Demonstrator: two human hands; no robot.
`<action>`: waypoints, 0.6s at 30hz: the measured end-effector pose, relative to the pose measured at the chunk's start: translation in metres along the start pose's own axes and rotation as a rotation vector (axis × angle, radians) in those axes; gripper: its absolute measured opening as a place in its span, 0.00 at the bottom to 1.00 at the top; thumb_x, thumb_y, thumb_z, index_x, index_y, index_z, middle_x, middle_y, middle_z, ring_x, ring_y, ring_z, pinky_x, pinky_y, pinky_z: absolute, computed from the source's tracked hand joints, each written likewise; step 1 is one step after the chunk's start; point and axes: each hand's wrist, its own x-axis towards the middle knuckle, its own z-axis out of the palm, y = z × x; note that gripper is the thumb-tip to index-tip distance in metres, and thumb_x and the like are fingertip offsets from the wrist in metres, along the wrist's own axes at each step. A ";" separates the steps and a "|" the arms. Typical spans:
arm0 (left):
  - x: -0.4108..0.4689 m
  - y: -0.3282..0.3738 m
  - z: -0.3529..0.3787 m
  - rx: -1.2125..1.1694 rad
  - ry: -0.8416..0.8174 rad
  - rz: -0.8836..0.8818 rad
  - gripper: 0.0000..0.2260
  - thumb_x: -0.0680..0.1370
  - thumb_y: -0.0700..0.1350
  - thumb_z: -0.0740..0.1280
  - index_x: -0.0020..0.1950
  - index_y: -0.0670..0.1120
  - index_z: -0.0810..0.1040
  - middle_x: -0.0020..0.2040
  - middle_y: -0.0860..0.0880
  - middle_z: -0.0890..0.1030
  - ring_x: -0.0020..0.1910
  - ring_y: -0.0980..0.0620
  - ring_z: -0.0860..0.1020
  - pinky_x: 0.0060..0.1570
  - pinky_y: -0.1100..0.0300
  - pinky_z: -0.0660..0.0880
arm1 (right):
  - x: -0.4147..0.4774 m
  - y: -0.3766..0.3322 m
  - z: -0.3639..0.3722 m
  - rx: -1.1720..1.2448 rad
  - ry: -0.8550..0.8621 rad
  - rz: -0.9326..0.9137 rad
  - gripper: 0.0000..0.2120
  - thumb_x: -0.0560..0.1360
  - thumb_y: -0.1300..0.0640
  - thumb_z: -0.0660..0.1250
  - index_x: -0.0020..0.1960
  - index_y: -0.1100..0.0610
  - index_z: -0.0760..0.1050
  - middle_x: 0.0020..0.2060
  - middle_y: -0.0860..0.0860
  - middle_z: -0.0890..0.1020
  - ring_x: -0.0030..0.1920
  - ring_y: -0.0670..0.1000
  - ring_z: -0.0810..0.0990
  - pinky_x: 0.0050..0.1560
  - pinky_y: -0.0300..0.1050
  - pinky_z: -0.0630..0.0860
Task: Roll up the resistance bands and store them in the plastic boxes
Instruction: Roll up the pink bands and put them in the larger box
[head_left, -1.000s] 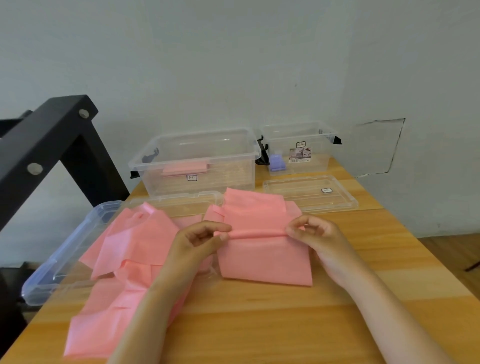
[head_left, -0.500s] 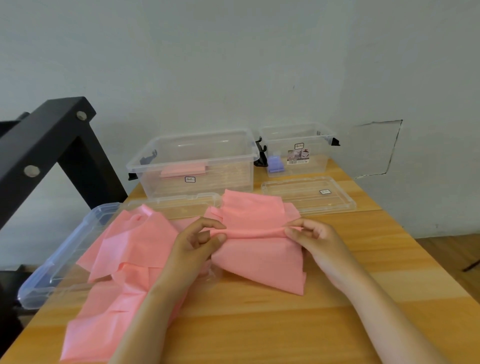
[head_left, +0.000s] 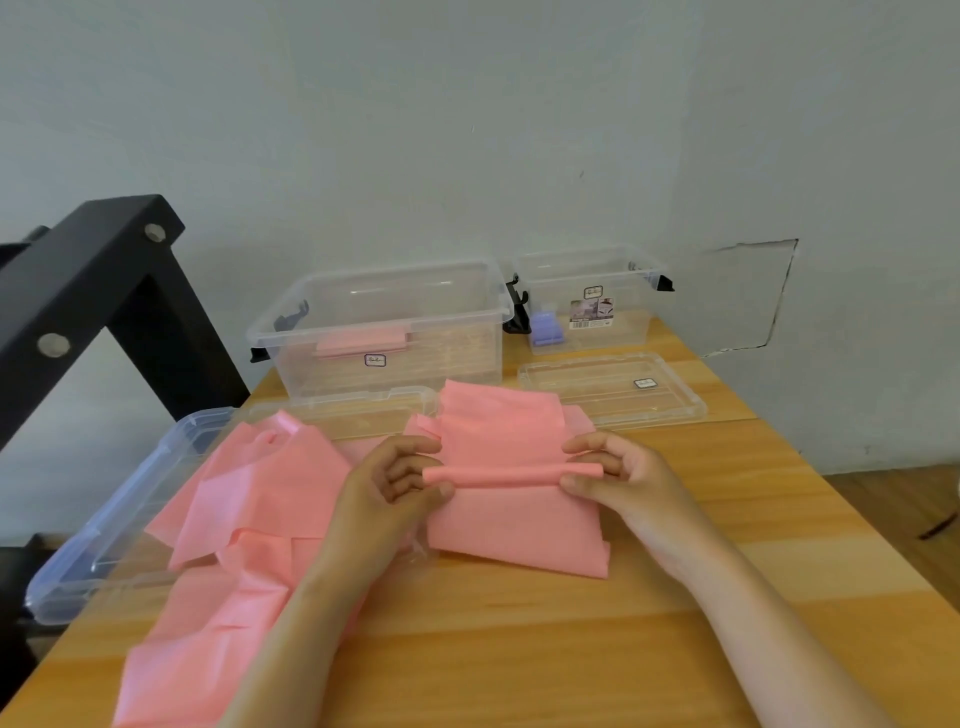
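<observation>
Head view: pink band roll (head_left: 511, 475) pinched at frame centre.
Its ends are clamped by the left hand (head_left: 387, 488) and right hand (head_left: 631, 480); were either pinch slackened, the roll could be undone.

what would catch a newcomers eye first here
The pink resistance band in the middle of the wooden table, with a tight roll across it, pinched at its ends by the left hand and the right hand. To the left lies a loose heap of more pink bands. Behind stands a clear plastic box with a pink bundle inside.
</observation>
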 end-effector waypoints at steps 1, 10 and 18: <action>0.000 0.000 0.001 0.022 -0.006 0.012 0.10 0.71 0.28 0.70 0.49 0.40 0.78 0.37 0.50 0.79 0.37 0.54 0.76 0.37 0.69 0.74 | 0.000 0.000 0.000 -0.021 0.000 -0.002 0.08 0.71 0.66 0.72 0.47 0.56 0.79 0.40 0.48 0.84 0.39 0.42 0.81 0.38 0.30 0.73; -0.006 0.006 0.001 -0.091 -0.042 -0.045 0.07 0.78 0.33 0.64 0.45 0.44 0.76 0.30 0.50 0.73 0.25 0.52 0.65 0.20 0.66 0.64 | -0.001 -0.001 0.001 0.008 -0.073 -0.003 0.07 0.71 0.63 0.73 0.43 0.52 0.79 0.36 0.50 0.80 0.39 0.48 0.77 0.37 0.37 0.71; 0.000 -0.001 0.000 -0.014 -0.012 -0.020 0.11 0.73 0.31 0.69 0.51 0.44 0.77 0.41 0.44 0.79 0.37 0.47 0.73 0.31 0.61 0.73 | 0.000 0.002 0.001 -0.024 -0.019 -0.004 0.08 0.71 0.66 0.72 0.47 0.54 0.81 0.38 0.47 0.83 0.40 0.43 0.80 0.38 0.30 0.72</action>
